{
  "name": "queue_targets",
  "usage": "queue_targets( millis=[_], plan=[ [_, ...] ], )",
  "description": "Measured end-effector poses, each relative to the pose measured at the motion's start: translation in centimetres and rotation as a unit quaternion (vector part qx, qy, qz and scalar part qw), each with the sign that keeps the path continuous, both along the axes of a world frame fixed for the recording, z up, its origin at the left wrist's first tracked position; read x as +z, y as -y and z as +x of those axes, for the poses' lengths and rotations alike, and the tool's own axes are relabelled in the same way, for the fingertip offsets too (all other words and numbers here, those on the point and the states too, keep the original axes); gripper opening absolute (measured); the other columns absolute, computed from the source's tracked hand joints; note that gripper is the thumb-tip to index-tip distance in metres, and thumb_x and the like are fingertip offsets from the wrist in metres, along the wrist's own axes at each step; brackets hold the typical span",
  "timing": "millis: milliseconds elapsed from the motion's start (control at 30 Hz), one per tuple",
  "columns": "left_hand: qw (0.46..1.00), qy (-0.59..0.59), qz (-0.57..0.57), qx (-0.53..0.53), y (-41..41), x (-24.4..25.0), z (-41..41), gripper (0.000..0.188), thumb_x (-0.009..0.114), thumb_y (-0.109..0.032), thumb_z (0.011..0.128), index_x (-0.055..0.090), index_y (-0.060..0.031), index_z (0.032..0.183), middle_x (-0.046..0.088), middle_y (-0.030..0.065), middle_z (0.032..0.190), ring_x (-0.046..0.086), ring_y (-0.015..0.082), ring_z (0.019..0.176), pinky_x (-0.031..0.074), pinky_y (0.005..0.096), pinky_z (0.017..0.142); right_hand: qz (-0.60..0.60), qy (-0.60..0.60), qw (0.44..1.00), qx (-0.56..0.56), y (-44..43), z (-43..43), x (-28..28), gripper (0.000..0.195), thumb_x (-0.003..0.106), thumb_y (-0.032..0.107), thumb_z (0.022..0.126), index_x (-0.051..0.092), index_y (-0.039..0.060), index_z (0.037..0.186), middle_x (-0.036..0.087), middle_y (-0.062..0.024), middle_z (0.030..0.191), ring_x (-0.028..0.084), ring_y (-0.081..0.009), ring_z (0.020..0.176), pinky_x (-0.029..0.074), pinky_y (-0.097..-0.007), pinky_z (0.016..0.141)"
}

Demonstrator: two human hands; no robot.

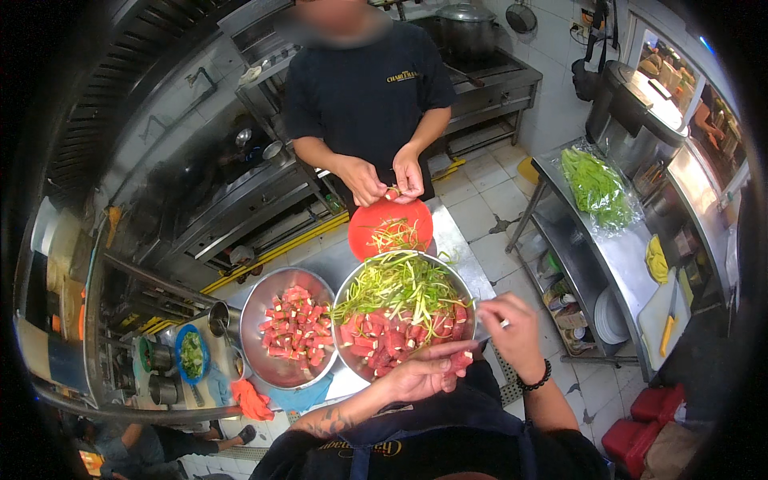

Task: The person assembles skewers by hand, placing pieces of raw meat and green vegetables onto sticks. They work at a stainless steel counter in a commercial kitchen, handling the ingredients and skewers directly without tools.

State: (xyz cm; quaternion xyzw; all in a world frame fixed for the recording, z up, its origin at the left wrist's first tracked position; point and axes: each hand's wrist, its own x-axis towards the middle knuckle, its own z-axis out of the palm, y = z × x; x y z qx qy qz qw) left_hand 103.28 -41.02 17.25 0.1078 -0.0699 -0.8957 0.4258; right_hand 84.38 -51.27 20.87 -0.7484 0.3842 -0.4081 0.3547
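My left hand [423, 373] holds a small raw meat roll [461, 361] with a pale filling at its end, just past the near rim of a large steel bowl [471, 294]. To the right of that rim is my right hand [515, 329], its fingertips pinched together; whether anything thin is between them cannot be told. Inside the large bowl, green scallion strips [405, 282] lie over many raw meat rolls [384, 342]. A second steel bowl [255, 336] on the left contains tied meat rolls [295, 324].
Across the table [453, 228], a co-worker's hands [387, 180] hold a roll over a red plate [360, 231] with strips. On the right counter are bagged lettuce [594, 183] and a yellow-handled knife [667, 333] on a cutting board [651, 312]. An orange cloth [251, 399] lies at left.
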Motion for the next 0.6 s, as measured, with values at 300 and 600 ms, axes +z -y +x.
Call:
queue_targets(
  millis=[300, 600],
  plan=[
    [0.983, 0.141, 0.017, 0.113, 1.1, -0.7, 0.8, 0.036, 0.058, -0.011, 0.095, 0.054, 0.0026, 0.128, 0.065, 0.0090, 0.101, 0.060, 0.0126, 0.086, 0.047, 0.0236, 0.070, -0.052, -0.083, 0.992, 0.075, -3.3, 0.1, 0.3, 0.008, 0.070, 0.010, 0.080, 0.070, 0.0065, 0.087, 0.063, -0.0080, 0.079, 0.064, -0.0262, 0.071, 0.053, -0.0351, 0.063],
    [0.854, 0.492, -0.157, 0.064, 0.1, 0.0, 4.0, 0.025, 0.065, -0.006, 0.091, 0.060, 0.0022, 0.114, 0.066, 0.0027, 0.093, 0.062, 0.0071, 0.081, 0.051, 0.0216, 0.068, -0.164, -0.092, 0.956, 0.223, -3.9, 1.8, 0.4, 0.015, 0.073, 0.017, 0.079, 0.068, 0.0114, 0.092, 0.062, -0.0048, 0.101, 0.063, -0.0234, 0.086, 0.053, -0.0332, 0.070]
  ],
)
